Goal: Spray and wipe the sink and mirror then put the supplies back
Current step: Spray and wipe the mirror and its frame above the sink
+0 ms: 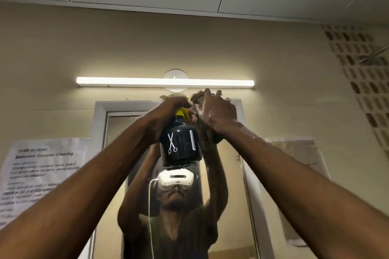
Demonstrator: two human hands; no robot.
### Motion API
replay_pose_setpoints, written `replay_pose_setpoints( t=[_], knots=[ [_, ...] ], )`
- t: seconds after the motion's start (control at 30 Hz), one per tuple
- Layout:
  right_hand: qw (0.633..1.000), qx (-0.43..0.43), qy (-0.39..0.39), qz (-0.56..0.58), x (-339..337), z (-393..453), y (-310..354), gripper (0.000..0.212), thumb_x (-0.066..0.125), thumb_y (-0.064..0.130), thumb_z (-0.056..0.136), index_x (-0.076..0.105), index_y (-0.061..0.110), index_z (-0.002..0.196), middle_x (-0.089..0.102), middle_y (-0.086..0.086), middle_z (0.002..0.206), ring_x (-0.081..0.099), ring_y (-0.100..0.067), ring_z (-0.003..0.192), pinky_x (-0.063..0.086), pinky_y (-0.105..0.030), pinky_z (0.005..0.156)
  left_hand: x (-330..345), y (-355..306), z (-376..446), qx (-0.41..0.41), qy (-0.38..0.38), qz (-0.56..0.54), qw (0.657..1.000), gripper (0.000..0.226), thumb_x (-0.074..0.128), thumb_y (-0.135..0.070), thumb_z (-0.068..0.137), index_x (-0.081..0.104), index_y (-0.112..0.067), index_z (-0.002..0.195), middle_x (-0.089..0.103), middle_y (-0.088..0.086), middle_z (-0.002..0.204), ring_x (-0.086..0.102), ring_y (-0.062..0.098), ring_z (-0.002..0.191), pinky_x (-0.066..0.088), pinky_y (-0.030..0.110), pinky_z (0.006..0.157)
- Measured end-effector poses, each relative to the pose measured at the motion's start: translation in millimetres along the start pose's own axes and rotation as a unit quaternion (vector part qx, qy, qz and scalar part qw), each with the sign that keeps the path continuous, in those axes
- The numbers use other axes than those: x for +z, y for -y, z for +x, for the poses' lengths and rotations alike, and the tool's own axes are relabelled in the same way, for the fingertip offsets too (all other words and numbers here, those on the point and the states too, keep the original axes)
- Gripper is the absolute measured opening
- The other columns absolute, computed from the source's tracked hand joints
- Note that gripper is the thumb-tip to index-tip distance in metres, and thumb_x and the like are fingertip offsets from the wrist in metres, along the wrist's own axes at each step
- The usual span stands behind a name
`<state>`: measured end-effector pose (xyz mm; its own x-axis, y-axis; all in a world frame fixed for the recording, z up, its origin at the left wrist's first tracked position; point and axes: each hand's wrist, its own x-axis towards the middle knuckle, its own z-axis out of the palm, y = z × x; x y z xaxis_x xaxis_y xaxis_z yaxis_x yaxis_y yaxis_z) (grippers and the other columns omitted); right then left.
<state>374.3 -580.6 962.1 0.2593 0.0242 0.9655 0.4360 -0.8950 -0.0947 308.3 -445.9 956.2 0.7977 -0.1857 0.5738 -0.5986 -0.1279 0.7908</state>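
Note:
Both my arms reach up to the top of the wall mirror (231, 206). My left hand (168, 109) grips the yellow spray head of a black spray bottle (180, 145) printed with white scissors and a comb. My right hand (214, 111) presses a brownish cloth (199, 99) against the mirror's upper edge, right beside the bottle's nozzle. The cloth is mostly hidden behind my fingers. My wrist and forearm look wet. The sink is out of view below.
A lit tube lamp (165, 82) hangs just above the mirror's white frame (99, 120). A printed task sheet (40, 174) is taped to the wall at left, another paper (301, 185) at right. A perforated vent block (366, 73) fills the upper right wall.

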Motion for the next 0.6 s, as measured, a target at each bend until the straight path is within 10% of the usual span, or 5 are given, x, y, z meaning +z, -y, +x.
replay_pose_setpoints(
  t=[0.27, 0.6],
  knots=[
    [0.987, 0.152, -0.037, -0.032, -14, 1, -65, 0.048, 0.048, 0.046, 0.095, 0.043, 0.012, 0.129, 0.049, -0.020, 0.127, 0.049, -0.043, 0.114, 0.045, -0.044, 0.087, 2, 16, 2, -0.042, 0.033, -0.035, 0.998, 0.013, 0.049, -0.023, 0.086, 0.054, -0.011, 0.087, 0.059, 0.006, 0.074, 0.059, 0.021, 0.069, 0.052, 0.028, 0.067],
    [0.995, 0.081, -0.054, -0.022, 1, -6, -5, 0.047, 0.049, 0.042, 0.096, 0.042, 0.010, 0.129, 0.051, -0.018, 0.123, 0.054, -0.038, 0.108, 0.049, -0.041, 0.077, -30, 11, -17, -0.029, -0.022, -0.033, 0.999, 0.015, 0.049, -0.023, 0.087, 0.050, -0.011, 0.096, 0.055, 0.003, 0.071, 0.059, 0.017, 0.059, 0.052, 0.025, 0.062]
  ],
)
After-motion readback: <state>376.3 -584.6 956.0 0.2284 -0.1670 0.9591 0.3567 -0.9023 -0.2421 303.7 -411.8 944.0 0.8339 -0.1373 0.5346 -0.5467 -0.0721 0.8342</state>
